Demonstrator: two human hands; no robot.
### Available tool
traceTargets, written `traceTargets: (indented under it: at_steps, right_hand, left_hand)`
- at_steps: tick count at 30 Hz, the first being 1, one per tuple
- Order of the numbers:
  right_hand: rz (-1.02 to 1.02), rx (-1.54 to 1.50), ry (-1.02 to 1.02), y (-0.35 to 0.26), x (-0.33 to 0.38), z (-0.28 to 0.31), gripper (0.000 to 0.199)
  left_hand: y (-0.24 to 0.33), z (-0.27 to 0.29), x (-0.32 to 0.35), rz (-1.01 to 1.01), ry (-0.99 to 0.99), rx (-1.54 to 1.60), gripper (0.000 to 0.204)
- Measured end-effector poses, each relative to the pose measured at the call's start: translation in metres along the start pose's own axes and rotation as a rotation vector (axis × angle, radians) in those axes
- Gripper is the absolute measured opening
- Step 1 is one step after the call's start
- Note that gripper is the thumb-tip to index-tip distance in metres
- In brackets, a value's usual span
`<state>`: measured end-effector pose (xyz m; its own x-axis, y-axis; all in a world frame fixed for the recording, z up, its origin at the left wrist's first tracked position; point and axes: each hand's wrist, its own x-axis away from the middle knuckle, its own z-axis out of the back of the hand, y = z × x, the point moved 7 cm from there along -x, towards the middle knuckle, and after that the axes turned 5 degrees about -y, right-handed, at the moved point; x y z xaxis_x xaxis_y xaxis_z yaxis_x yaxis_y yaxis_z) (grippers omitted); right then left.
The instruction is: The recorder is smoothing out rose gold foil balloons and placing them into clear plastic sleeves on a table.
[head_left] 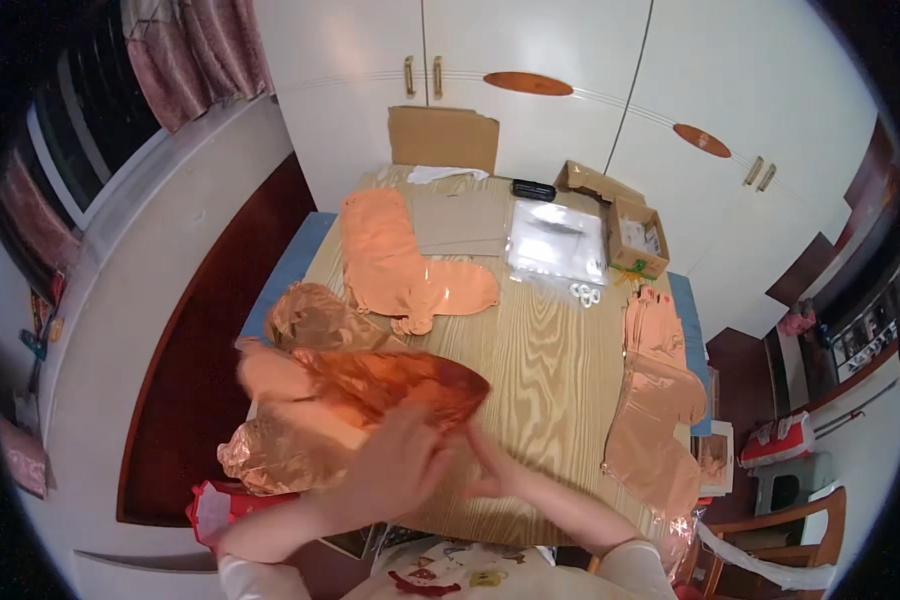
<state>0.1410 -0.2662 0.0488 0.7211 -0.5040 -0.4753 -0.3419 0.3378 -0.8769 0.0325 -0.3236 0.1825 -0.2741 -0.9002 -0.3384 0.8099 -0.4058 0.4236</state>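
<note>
A crumpled, shiny orange foil balloon point(400, 385) lies in front of me at the near left of the table, its right end darker red. My left hand point(400, 455), somewhat blurred, rests over its near edge with the fingers stretched out. My right hand point(492, 468) is at the balloon's right end, its fingertips by the edge and the thumb spread away. Under and around this balloon lie flat copper-coloured foil balloons point(295, 450). Farther back, another flat foil balloon point(385, 255) is spread in an L shape.
Several flat foil balloons point(660, 395) lie along the table's right edge. At the back are clear plastic packets point(557, 243), small white rings point(584, 294), a black case point(533, 190) and an open cardboard box point(638, 238). A wooden chair point(820, 530) stands at the right.
</note>
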Motion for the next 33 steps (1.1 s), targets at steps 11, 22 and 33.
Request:
traceTargets:
  at_steps: [11,22,33]
  right_hand:
    - [-0.729,-0.114,0.506,0.049,0.104,0.121,0.032]
    - [-0.698,0.590,0.258,0.067,0.032,0.252,0.032]
    - [0.089,1.213,-0.527,-0.020,0.017,0.048,0.045]
  left_hand:
    - [0.009,-0.134,-0.010,0.140,-0.692,0.133,0.061]
    - [-0.029,-0.107,0.006,0.053,-1.066,-0.197,0.035]
    - [-0.168,-0.099,-0.013,0.276,-0.408,-0.204,0.056]
